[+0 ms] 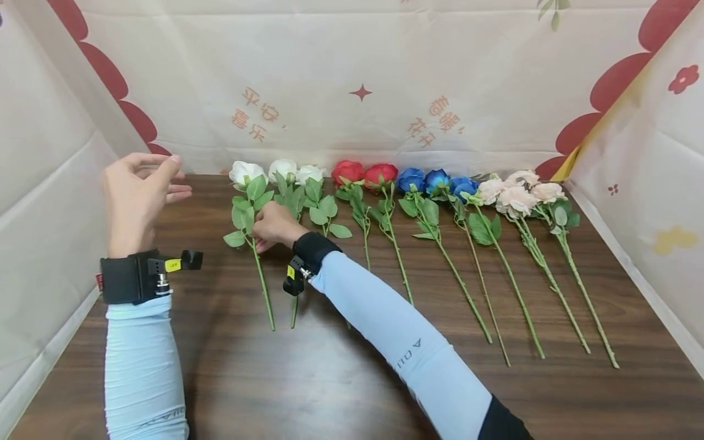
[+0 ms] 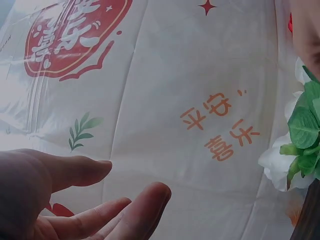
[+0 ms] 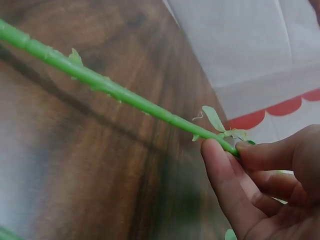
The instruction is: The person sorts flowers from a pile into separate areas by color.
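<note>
At the left end of a row of artificial flowers lies a white rose [image 1: 245, 173] with green leaves. My right hand [image 1: 277, 225] pinches its green stem [image 3: 125, 93] between thumb and fingertips, just below the leaves. Two more white roses [image 1: 283, 168] lie close by, partly behind that hand. My left hand [image 1: 134, 198] is raised to the left of the flowers, palm turned inward, fingers loosely bent and holding nothing. In the left wrist view, its thumb and fingers [image 2: 142, 212] are apart, with white petals [image 2: 277, 162] over at the right edge.
Red roses [image 1: 348, 172], blue roses [image 1: 410, 179] and pale pink flowers [image 1: 516, 200] continue the row rightward, stems toward me. They lie on a dark wooden table [image 1: 308, 385]. A printed cloth [image 1: 330, 67] stands upright along the back and both sides.
</note>
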Available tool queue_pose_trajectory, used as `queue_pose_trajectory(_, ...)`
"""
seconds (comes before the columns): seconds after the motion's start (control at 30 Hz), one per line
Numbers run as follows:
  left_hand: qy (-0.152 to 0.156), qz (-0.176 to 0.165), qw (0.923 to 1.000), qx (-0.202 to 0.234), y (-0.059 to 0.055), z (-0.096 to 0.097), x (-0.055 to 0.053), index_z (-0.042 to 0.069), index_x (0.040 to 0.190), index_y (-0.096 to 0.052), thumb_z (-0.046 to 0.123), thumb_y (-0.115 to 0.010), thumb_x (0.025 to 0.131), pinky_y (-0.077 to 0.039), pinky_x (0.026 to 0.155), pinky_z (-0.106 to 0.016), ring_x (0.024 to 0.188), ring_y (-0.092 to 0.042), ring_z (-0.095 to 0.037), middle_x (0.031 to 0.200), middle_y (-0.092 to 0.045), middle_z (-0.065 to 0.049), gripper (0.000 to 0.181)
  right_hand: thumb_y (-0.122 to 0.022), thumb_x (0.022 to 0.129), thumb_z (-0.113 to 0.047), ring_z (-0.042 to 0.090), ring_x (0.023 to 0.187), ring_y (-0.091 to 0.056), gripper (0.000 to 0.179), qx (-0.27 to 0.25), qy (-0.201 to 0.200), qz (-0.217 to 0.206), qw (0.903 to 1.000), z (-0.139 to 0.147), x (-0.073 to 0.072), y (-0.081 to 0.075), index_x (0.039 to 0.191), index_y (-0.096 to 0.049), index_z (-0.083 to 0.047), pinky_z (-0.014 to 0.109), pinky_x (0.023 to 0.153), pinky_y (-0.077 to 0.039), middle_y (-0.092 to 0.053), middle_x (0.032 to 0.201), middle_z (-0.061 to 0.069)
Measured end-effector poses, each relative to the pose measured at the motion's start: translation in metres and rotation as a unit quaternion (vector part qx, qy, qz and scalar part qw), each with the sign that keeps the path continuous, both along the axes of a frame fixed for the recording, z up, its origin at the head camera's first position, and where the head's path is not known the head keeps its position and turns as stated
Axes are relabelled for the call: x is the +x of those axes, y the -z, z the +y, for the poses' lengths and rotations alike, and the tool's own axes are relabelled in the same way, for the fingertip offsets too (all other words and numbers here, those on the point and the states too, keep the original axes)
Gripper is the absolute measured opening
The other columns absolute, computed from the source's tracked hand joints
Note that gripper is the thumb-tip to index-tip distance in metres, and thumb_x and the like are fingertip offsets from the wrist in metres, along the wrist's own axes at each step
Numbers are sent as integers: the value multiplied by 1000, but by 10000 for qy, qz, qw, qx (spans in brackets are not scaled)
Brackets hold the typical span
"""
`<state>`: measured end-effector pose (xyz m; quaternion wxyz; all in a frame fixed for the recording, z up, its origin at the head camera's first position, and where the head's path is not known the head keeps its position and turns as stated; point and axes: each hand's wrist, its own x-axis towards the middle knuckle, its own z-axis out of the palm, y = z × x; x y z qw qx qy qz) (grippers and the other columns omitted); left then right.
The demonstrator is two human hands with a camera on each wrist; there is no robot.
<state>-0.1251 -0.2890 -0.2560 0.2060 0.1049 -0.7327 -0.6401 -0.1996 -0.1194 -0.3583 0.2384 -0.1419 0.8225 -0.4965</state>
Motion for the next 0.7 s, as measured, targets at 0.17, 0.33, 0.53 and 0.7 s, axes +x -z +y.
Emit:
queue_pose_trajectory(0.17,4,60,10000,-29,-4,2,-1,0,110,-61,24,-75,82,-52,58,-25,57,-67,-16,78,-66,-6,40,-57,89,-1,23,53,-65,18,225,137,40,9996,-7,-10,-1,76,-67,7,31,55,-57,-64,63,15)
queue_pose_trajectory(0.33,29,-23,9990,-454,-3,6,-3,0,109,-61,25,-72,84,-52,60,-25,59,-68,-16,76,-66,-5,38,-54,91,-2,26,55,-66,21,335,366,-119,9987,-10,-15,5,77,-65,8,31,53,-57,-64,63,17)
queue_pose_trajectory(0.53,-20,-106,9977,-666,-1,9,-1,-1,112,-61,28,-72,84,-52,61,-24,61,-68,-15,78,-66,-4,42,-51,94,-5,24,56,-67,24,427,468,-157,9979,-10,-14,10,83,-67,8,29,53,-56,-67,69,15)
queue_pose_trajectory(0.7,-55,-172,9962,-852,1,7,1,-1,115,-61,29,-71,85,-52,61,-23,61,-68,-14,81,-66,-4,44,-50,93,-6,23,55,-66,29,454,267,-133,9985,-11,-11,6,65,-56,1,30,53,-56,-66,69,16)
